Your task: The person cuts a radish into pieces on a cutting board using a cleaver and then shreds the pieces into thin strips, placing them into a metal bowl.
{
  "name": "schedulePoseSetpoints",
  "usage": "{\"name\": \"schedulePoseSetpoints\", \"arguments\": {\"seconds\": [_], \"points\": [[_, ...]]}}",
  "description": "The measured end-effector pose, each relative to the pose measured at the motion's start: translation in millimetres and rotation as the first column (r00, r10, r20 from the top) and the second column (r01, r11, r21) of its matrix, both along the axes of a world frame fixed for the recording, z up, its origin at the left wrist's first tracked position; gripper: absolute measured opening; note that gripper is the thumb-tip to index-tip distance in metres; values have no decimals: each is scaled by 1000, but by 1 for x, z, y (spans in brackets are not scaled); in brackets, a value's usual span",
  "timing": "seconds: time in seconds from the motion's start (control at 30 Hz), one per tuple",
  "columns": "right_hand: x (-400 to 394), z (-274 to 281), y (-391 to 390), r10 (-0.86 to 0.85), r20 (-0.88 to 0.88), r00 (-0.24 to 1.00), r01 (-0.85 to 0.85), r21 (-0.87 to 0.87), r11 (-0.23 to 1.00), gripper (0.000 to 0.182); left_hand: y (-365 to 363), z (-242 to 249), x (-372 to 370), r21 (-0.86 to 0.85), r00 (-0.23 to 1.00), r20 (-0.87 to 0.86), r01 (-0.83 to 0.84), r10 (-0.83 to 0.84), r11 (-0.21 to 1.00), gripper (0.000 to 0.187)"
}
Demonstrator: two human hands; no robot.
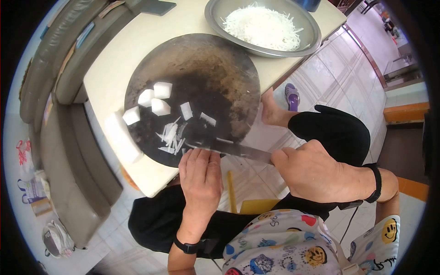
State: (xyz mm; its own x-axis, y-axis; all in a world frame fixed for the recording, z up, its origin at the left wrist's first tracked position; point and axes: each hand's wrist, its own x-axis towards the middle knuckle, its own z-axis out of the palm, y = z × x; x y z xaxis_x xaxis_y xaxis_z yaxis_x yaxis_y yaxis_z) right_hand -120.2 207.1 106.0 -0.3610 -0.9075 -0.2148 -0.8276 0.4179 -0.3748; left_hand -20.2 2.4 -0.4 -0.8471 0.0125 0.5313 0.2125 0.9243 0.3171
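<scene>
Cream-coloured, the bench (107, 59) carries a round dark board (197, 52) that juts past its near edge. The right hand (314, 172) is closed around the grip of a knife (250, 152), its blade reaching left over the lower rim of the board. The left hand (201, 176) has its fingers bent and held close together, tips down beside the blade; whether they pin anything is hidden. Just ahead of those fingertips lies a loose heap of thin white strips (170, 136) on the board, with two flat white slices (186, 111) near it. Four white chunks (160, 107) sit farther left on the board, and a long white piece (123, 137) lies along the left edge of the bench, near its near-left corner. By the near edge, toward the right corner, a metal bowl (310, 41) holds a mound of white shreds (261, 27).
</scene>
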Motion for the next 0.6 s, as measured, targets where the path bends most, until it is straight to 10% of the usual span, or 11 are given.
{"name": "schedulePoseSetpoints", "arguments": {"seconds": [0.6], "points": [[0, 1, -24, 118, -15, 993, -118, 6, 993, 21, -1, 0, 3, 5, 1000, 18, 23, -23, 1000, 24]]}}
